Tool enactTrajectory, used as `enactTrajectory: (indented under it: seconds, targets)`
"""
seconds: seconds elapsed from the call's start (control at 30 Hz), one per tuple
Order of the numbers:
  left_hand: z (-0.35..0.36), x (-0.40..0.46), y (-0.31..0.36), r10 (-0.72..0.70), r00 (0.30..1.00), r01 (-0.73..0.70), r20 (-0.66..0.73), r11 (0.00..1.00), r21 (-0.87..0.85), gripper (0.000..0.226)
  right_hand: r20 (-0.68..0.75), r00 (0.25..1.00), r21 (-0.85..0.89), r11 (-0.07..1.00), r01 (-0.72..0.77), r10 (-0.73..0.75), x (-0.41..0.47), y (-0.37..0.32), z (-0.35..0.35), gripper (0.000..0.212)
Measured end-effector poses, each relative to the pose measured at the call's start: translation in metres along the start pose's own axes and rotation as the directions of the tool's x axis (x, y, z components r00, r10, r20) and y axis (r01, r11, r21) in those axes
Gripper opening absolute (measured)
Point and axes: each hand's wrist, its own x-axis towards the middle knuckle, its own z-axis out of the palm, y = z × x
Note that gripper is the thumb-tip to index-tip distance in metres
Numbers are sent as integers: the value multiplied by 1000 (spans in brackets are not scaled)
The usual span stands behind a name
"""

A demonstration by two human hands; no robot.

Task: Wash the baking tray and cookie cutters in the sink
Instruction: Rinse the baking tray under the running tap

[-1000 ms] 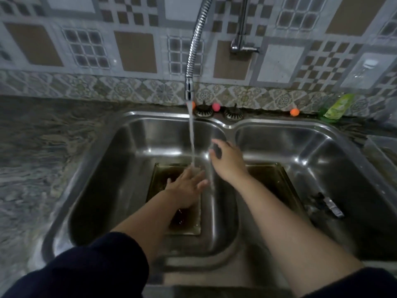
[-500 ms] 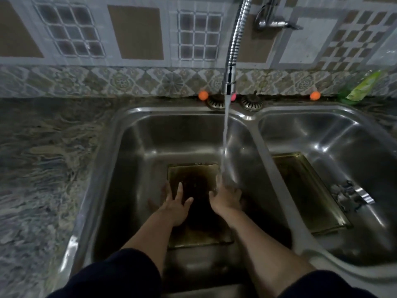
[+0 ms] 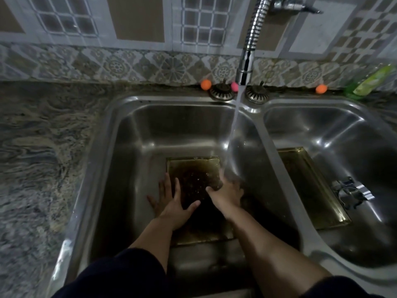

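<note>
**Two basins, two trays, one running tap**

Two steel basins make up the sink (image 3: 256,117), set into a dark veined stone counter (image 3: 43,151) under a wall of patterned tiles (image 3: 139,20). Light is dim. Landmark: the tap (image 3: 247,59), a ribbed metal hose hanging over the divider between the basins, its stream (image 3: 233,134) falling into the left basin.

Counted:
- Two trays — one (image 3: 193,168) flat on the left basin floor below and left of the tap, brown and wet; another (image 3: 309,186) in the right basin, below and right of the tap.
- One cluster of metal cutters (image 3: 350,192) on the far right edge of that second tray; their number cannot be told.
- Two strainer plugs (image 3: 222,93) on the rim behind the sink, either side of the tap.
- Three small balls — two orange (image 3: 206,84), one pink (image 3: 234,86) — along the wall line.
- One green bottle (image 3: 369,82), far right of the tap.

Left hand (image 3: 174,203) lies flat, fingers spread wide, on the tray's left edge and the basin floor. Right hand (image 3: 225,194) sits on the tray's right edge under the stream, thumb on the tray; whether its fingers curl round the edge cannot be told.
</note>
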Motion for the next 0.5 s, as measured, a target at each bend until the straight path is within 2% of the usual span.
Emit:
enactTrajectory:
  seconds: [0.07,0.17,0.27,0.43,0.5]
  targets:
    - [0,-1,-2,14,1000,-16,-23,998,-54,103,7,1000,86,996,-15,14,1,-3,-2,73]
    - [0,-3,-4,13,999,-16,-36,996,-91,102,57,998,152,988,32,-41,0,-5,-6,67]
    - [1,-4,-5,18,999,-23,-44,994,-103,97,39,996,198,977,76,-85,3,-4,-12,62]
    - [2,-7,-3,17,995,-20,-95,999,-36,81,39,981,326,930,168,-190,-3,-7,-18,59]
    - [2,-6,6,85,988,-89,-131,996,-27,73,-12,972,286,931,229,-235,-6,-9,-20,59]
